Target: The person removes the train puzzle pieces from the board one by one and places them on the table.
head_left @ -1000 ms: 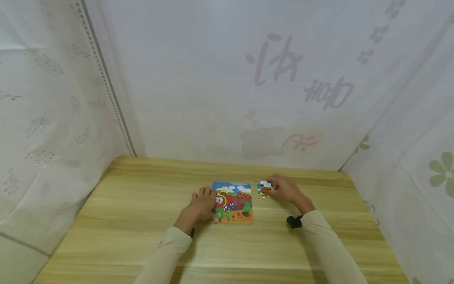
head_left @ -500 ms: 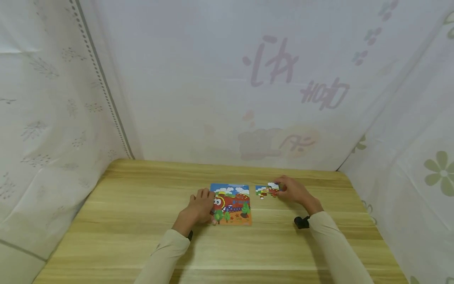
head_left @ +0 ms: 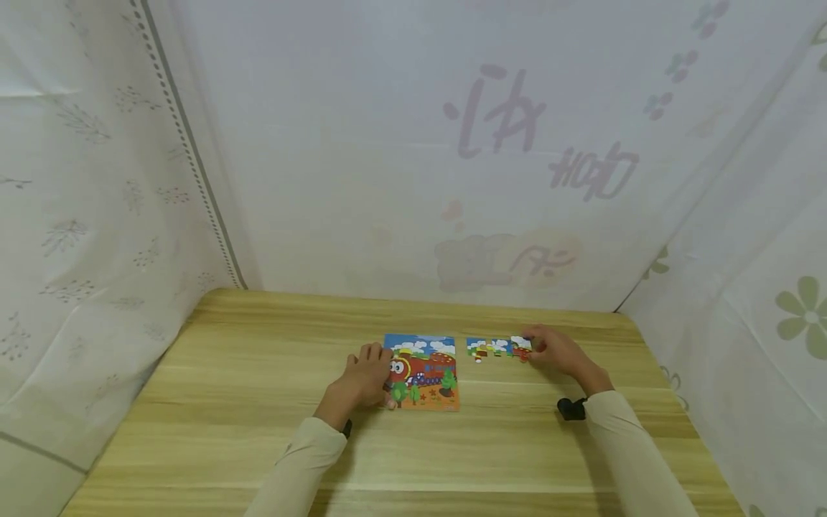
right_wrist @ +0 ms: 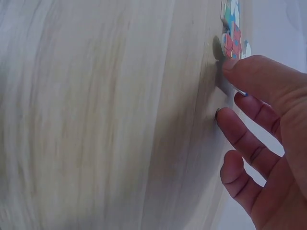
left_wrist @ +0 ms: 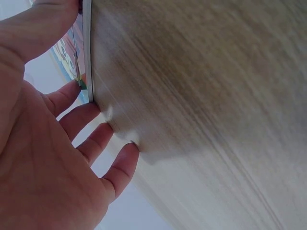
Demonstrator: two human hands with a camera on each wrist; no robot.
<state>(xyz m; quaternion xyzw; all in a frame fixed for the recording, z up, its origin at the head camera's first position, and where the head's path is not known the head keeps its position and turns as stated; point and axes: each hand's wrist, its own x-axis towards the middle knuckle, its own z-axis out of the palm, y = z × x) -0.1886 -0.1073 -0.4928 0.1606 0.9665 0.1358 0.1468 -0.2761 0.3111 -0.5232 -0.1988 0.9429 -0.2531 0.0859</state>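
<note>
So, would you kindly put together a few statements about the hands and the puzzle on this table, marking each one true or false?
1. The left hand touches the train picture. True.
2. The right hand is at the left end of the row of puzzle pieces. False: it is at the right end.
3. The train picture lies on the wooden table. True.
4. The sleeves are black. False: they are light beige.

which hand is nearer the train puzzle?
The left hand. It touches the train puzzle at its left edge. The right hand is off to the right, apart from it, at the right end of the row of small pieces.
</note>
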